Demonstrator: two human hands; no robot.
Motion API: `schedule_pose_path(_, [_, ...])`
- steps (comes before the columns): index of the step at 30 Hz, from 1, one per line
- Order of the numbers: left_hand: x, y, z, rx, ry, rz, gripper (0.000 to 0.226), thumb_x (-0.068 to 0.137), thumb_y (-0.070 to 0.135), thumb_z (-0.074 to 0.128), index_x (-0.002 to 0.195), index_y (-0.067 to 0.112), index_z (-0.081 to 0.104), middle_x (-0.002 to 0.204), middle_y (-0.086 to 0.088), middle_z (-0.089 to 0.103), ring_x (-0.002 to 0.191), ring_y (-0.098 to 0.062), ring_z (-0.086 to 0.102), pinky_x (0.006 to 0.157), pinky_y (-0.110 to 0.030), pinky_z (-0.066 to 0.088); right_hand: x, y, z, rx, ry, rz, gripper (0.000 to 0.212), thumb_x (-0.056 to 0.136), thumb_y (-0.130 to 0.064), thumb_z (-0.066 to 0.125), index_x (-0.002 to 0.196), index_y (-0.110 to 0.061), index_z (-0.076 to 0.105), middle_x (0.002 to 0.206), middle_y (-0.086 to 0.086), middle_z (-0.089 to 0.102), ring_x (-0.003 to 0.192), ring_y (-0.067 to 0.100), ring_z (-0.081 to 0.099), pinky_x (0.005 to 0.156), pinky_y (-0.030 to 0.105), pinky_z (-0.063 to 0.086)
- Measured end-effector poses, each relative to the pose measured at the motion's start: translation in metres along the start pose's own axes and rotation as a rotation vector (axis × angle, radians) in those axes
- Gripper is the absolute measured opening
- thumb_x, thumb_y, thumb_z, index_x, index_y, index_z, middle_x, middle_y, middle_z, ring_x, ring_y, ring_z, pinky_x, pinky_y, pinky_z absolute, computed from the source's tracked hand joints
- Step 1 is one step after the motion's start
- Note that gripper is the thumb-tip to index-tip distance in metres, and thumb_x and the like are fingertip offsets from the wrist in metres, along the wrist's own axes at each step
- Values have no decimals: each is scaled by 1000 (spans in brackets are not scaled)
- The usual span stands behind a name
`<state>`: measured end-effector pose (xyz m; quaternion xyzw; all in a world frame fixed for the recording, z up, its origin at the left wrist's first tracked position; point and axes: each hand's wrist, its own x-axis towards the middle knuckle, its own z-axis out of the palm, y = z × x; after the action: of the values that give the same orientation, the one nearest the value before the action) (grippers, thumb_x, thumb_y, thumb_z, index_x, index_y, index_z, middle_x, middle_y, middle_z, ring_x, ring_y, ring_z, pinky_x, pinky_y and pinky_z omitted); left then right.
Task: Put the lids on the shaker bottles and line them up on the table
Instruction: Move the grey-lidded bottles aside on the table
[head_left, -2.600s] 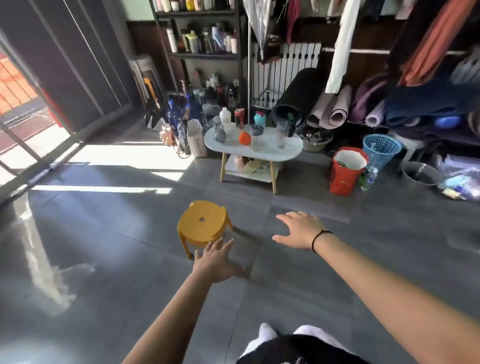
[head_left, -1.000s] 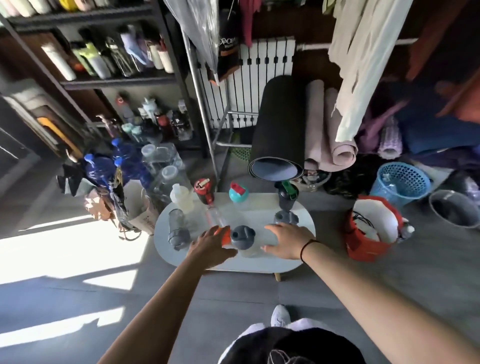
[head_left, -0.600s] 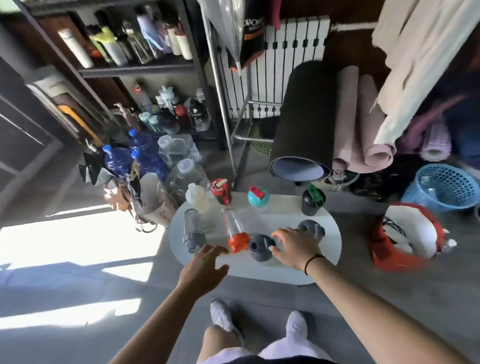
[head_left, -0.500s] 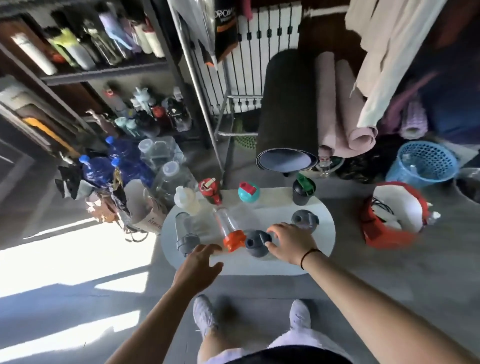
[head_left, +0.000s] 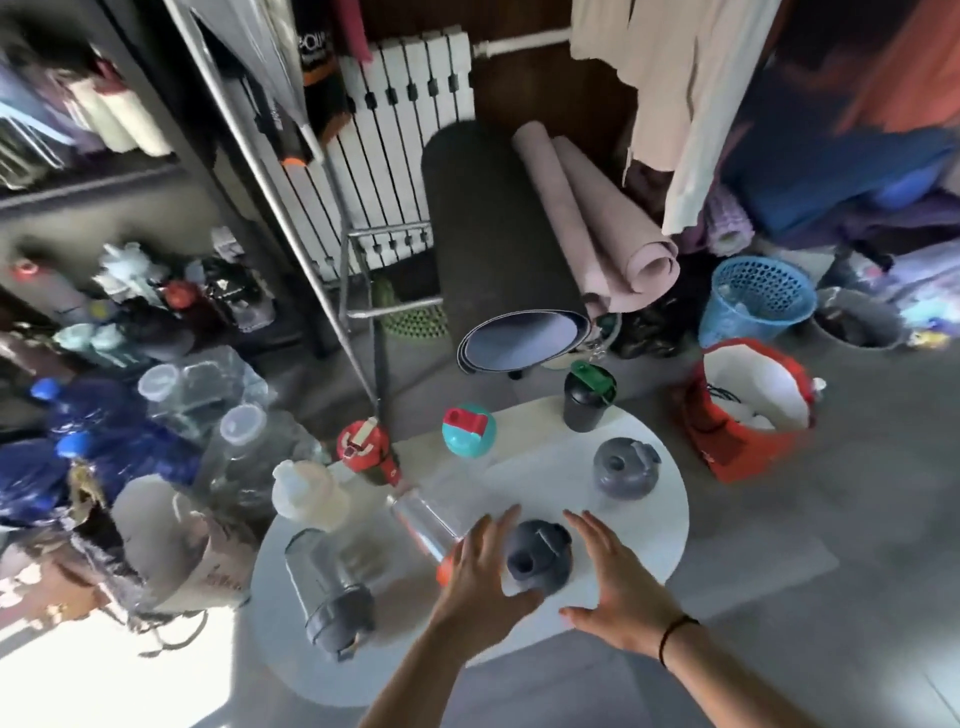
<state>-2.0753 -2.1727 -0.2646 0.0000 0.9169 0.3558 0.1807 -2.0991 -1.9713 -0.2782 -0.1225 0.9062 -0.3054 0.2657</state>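
**Both hands spread around a grey-lidded shaker on the white worktop**

The person stands over the small oval white worktop (head_left: 665, 525), arms reaching down. The left hand (head_left: 480, 577) and right hand (head_left: 618, 582) flank a shaker bottle with a dark grey lid (head_left: 537, 556) near the front edge. Both hands are spread, fingers (head_left: 501, 525) apart and holding nothing; whether the left palm touches the bottle I cannot tell.

Under the left hand lies a clear bottle with an orange cap (head_left: 428, 522), tipped on its side. To the left, a clear bottle with a grey lid (head_left: 324, 587) also lies on its side. Farther back stand a second grey-lidded bottle (head_left: 623, 467), a black shaker with a green flip top (head_left: 587, 397), a teal lid with a red tab (head_left: 467, 430), a red-topped bottle (head_left: 363, 449) and a cream one (head_left: 309, 493).
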Motion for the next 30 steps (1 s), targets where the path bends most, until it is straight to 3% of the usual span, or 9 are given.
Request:
schedule_pose_path(3, [24,-15,34,-82,44,44,81,70,54,66,127,66,11,137,20,36,132,-7,35,108,-21,29,21,24,28,25,69,-119,93,69,-56,68,134,-54,2,154,-19,14,143,10,23,114,24,27])
schedule_pose_path(6, [32,-29,64,-114,131,150,79,67,54,63,129,67,16,131,28,40,126,0,38,108,-29,37,33,51,56,35,186,-251,85,65,-61,65,130,-63,11,149,-30,17,138,-3,25,113,17,27])
schedule_pose_path(11, [31,-73,95,-372,264,283,91,66,50,74,140,58,22,134,33,39,132,-8,45,106,-36,44,43,110,97,274,269,-352,112,60,-57,78,140,-56,0,150,-37,9,138,-9,23,109,8,22])
schedule_pose_path(13, [37,-79,106,-340,309,355,92,65,49,75,138,60,20,138,31,37,134,-2,40,107,-27,40,58,138,118,185,258,-306,126,57,-70,71,144,-48,-17,155,-32,-7,144,-4,9,116,16,15])
schedule_pose_path(16, [46,-82,123,-267,438,436,104,65,38,82,137,64,11,139,31,33,133,6,36,104,-13,33,82,173,142,-251,241,-14,132,51,-83,45,142,-28,-33,155,-9,-32,143,15,-26,120,45,-7])
schedule_pose_path(19, [49,-82,127,-442,454,395,120,62,28,86,137,65,0,141,22,35,132,1,42,108,-34,42,90,180,149,-308,236,126,132,51,-84,38,148,-17,-22,156,5,-31,144,25,-26,117,48,-12])
schedule_pose_path(23, [45,-81,138,-587,447,355,122,67,9,85,138,56,-2,126,15,52,112,3,59,98,-23,48,86,174,142,-365,139,180,129,63,-80,52,149,-16,-19,156,6,-31,144,26,-27,116,50,-12])
schedule_pose_path(27, [48,-85,138,-578,427,289,124,65,17,87,141,55,-2,124,19,54,116,-6,59,105,-38,46,87,166,139,-372,105,199,130,64,-79,53,149,-15,-21,155,6,-33,143,27,-28,117,51,-11])
schedule_pose_path(30, [47,-80,137,-562,435,230,124,61,28,89,146,48,0,132,12,52,118,-8,58,105,-34,44,82,162,136,-382,66,219,129,65,-79,53,149,-15,-21,155,6,-33,144,27,-27,117,51,-11])
